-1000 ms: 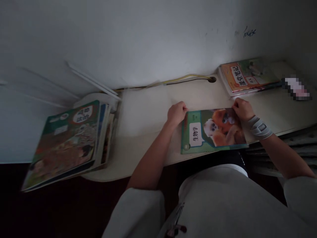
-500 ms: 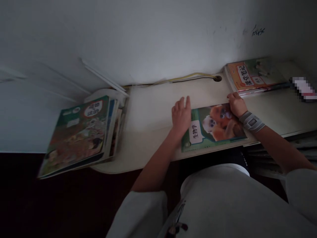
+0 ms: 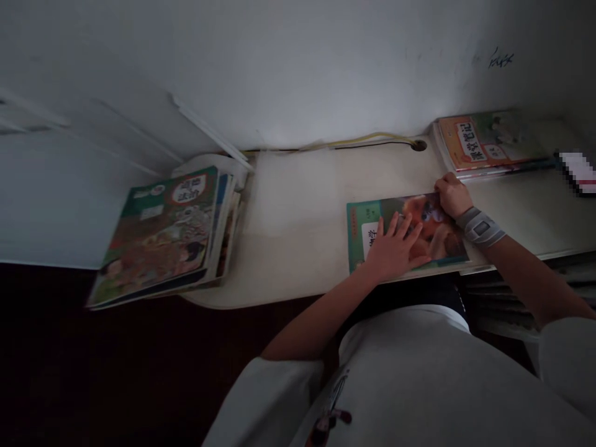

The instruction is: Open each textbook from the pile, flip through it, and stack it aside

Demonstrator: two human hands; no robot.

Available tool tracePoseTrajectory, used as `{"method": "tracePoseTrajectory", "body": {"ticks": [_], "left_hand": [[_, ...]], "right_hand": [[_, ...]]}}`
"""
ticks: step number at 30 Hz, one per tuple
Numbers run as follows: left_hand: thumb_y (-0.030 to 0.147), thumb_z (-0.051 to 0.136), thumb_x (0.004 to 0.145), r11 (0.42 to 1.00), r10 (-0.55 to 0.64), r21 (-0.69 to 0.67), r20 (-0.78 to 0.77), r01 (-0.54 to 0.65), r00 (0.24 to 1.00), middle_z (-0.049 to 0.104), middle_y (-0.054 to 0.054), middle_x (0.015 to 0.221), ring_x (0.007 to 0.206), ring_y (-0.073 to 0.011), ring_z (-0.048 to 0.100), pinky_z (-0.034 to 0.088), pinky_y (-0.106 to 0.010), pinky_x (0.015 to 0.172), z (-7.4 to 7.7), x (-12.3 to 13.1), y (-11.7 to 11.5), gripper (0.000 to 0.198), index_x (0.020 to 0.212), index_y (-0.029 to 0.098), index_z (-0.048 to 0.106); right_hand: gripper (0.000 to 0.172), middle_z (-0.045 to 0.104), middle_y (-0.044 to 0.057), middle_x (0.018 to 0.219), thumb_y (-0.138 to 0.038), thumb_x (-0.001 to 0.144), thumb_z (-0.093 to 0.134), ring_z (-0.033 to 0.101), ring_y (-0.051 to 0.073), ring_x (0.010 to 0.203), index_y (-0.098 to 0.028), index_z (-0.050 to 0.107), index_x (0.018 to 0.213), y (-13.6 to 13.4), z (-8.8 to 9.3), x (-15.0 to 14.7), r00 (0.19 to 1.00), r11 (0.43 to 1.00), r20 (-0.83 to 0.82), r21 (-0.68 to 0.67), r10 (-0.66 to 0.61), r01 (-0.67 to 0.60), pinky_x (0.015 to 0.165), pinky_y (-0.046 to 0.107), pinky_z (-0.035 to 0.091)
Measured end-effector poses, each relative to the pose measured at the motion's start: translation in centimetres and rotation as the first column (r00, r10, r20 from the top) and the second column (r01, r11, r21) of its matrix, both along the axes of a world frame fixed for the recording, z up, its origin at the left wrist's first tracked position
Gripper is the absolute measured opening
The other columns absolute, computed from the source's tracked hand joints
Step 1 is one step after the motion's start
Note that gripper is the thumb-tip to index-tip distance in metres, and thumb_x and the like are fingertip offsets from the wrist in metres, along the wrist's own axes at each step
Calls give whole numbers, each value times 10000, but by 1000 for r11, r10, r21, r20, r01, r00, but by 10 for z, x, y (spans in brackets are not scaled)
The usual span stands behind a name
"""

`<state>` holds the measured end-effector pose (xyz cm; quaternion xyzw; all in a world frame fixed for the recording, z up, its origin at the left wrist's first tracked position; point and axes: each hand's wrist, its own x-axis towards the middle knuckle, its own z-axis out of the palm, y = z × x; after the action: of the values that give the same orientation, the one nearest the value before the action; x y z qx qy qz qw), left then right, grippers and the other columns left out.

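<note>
A biology textbook (image 3: 357,230) with a green band and orange monkeys on its cover lies flat near the front edge of the white desk (image 3: 284,261). My left hand (image 3: 395,249) rests palm down on the cover with its fingers spread, hiding part of the title and picture. At the book's far right corner, my right hand (image 3: 454,197) is closed, its fingers curled over the edge. A grey band circles my right wrist.
At the left edge of the desk stands a stack of books (image 3: 158,236), overhanging the edge. More books (image 3: 488,139) lie at the back right, near a blurred-out phone-like object (image 3: 577,171). A yellow cable (image 3: 367,138) runs along the wall to a hole (image 3: 419,145).
My left hand has moved from the book's left edge rightward onto its cover and lies flat there. My right hand stays at the far right corner. The view has shifted slightly.
</note>
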<state>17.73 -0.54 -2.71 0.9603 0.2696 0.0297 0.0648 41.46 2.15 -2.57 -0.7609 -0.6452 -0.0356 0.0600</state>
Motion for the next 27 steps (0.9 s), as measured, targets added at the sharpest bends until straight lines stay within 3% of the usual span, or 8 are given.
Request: {"method": "tracePoseTrajectory", "body": {"ticks": [4, 8, 10, 16, 19, 21, 24, 27], "left_hand": [[734, 280, 837, 999, -16, -31, -24, 16, 1000, 202, -129, 1570, 1443, -366, 131, 107, -621, 1128, -2, 2, 6, 835, 1486, 208, 266], [670, 304, 876, 997, -47, -70, -73, 42, 996, 239, -144, 1558, 1451, -295, 149, 121, -498, 1165, -1, -4, 36, 803, 1482, 143, 258], [641, 286, 894, 997, 27, -72, -94, -34, 995, 197, -156, 1567, 1456, -283, 131, 121, -466, 1169, -1, -12, 54, 801, 1486, 105, 229], [581, 204, 924, 956, 276, -62, -130, -285, 952, 168, -160, 1572, 1460, -256, 125, 113, -426, 1176, -8, -48, 87, 774, 1491, 54, 187], [509, 210, 942, 892, 453, 34, -77, -451, 888, 231, -166, 1556, 1447, -283, 174, 117, -490, 1164, -9, -61, 89, 684, 1462, 70, 286], [450, 267, 944, 835, 546, 79, 4, -544, 838, 360, -184, 1497, 1402, -309, 285, 153, -534, 1140, -7, -66, 90, 611, 1435, 94, 344], [348, 362, 933, 807, 587, 5, 101, -590, 803, 588, -177, 1292, 1239, -303, 489, 278, -527, 1078, 0, -67, 94, 525, 1413, 136, 379], [256, 432, 909, 814, 580, -146, 226, -562, 782, 652, -150, 1184, 1150, -274, 553, 349, -486, 1035, 1, -65, 101, 468, 1367, 162, 434]], "right_hand": [[359, 496, 198, 1363, -229, 939, 358, 438, 329, 1254, -104, 607, 1165, -7, 11, -30, 990, 990, 64, 58, 128, -131, 976, 463, 367], [579, 418, 183, 1456, -474, 953, 343, 345, 309, 1360, -86, 440, 1373, -17, 2, -61, 888, 887, 26, 34, 460, -461, 1087, 498, 259], [645, 391, 186, 1472, -525, 953, 295, 332, 308, 1372, -75, 395, 1404, -22, -7, -61, 857, 857, -8, -8, 515, -515, 1093, 508, 246], [675, 356, 210, 1485, -533, 948, 279, 326, 315, 1375, -50, 374, 1410, -33, -25, -16, 931, 931, 2, -11, 366, -366, 1085, 500, 261], [639, 386, 230, 1461, -487, 939, 320, 351, 326, 1357, -35, 407, 1383, -39, -26, -1, 980, 980, -13, 29, 197, -197, 1059, 486, 310], [621, 430, 249, 1421, -460, 914, 381, 414, 341, 1305, -31, 430, 1361, -40, -26, 4, 997, 994, -43, 92, 67, -63, 1028, 479, 353], [587, 538, 238, 1315, -409, 862, 461, 521, 354, 1180, -60, 460, 1334, -35, -24, 7, 986, 983, -160, 171, -45, 72, 961, 493, 412], [524, 651, 186, 1129, -376, 820, 492, 609, 312, 1020, -111, 509, 1272, -25, -23, 11, 920, 966, -391, 225, -33, 131, 887, 475, 468]]}}
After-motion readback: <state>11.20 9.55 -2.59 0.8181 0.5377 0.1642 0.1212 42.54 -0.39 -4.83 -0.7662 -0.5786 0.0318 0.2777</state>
